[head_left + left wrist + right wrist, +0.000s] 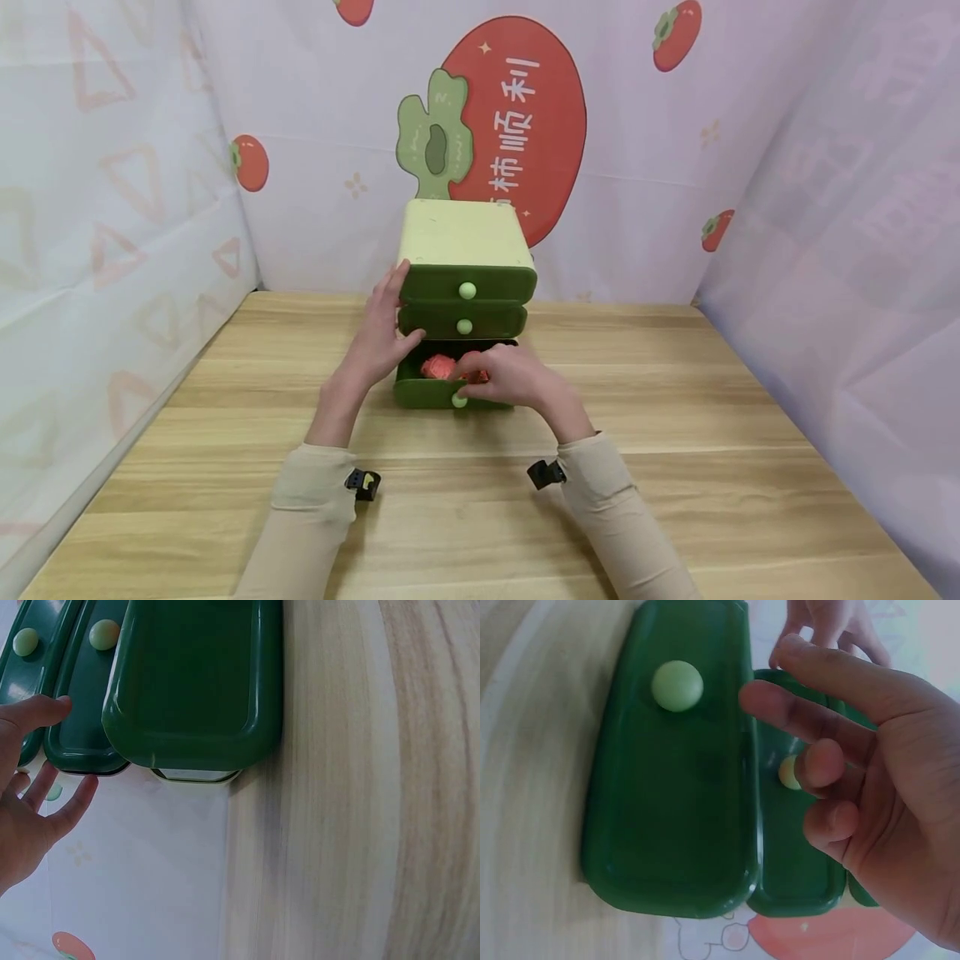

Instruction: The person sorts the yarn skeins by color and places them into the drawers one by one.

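Note:
A small cream cabinet (465, 233) with three dark green drawers stands on the table. Its bottom drawer (420, 393) is pulled out, with reddish-pink crumpled-looking things (438, 367) inside. My left hand (378, 337) rests along the cabinet's left side. Its fingers are fairly straight and its thumb lies near the edge of the middle drawer (498, 322). My right hand (510, 375) is over the bottom drawer's front, index finger and thumb right at the rim near its round pale green knob (677, 686). In the right wrist view its other fingers are loosely bent with nothing in them.
The cabinet stands toward the back of a wooden table (667, 467). Behind it hangs a white cloth (315, 233) printed with red fruit, and cloth walls close in both sides. The top drawer (431, 285) is above the middle one.

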The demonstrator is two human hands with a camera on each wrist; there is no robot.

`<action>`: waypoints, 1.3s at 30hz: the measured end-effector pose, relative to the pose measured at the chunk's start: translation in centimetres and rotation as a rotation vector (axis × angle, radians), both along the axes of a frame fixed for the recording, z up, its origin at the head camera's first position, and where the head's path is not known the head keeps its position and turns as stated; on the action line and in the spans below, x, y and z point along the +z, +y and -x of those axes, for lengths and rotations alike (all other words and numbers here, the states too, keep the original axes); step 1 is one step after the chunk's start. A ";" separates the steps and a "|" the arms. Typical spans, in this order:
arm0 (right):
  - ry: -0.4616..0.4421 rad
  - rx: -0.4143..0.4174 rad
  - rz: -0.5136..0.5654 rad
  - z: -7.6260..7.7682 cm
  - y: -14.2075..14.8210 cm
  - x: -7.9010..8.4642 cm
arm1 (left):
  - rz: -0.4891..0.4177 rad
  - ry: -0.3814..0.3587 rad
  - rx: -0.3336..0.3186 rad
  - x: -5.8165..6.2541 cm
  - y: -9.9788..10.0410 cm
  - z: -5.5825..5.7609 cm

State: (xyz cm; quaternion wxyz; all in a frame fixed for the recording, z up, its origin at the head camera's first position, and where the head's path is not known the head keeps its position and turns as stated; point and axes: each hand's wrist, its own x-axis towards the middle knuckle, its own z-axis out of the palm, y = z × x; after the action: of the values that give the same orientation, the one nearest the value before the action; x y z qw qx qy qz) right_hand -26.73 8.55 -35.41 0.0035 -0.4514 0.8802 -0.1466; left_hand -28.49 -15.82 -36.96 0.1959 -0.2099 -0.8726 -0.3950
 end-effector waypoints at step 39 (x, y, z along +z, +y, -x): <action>0.212 -0.157 -0.135 0.8 -1.1 -3.3 | -0.016 0.010 -0.018 0.0 -0.1 0.0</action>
State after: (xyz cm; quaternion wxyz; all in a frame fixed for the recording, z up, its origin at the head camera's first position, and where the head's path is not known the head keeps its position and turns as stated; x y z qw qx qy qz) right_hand -27.57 7.43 -38.71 -0.0707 -0.3929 0.9161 -0.0381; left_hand -28.47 -15.89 -36.95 0.1982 -0.2181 -0.8665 -0.4028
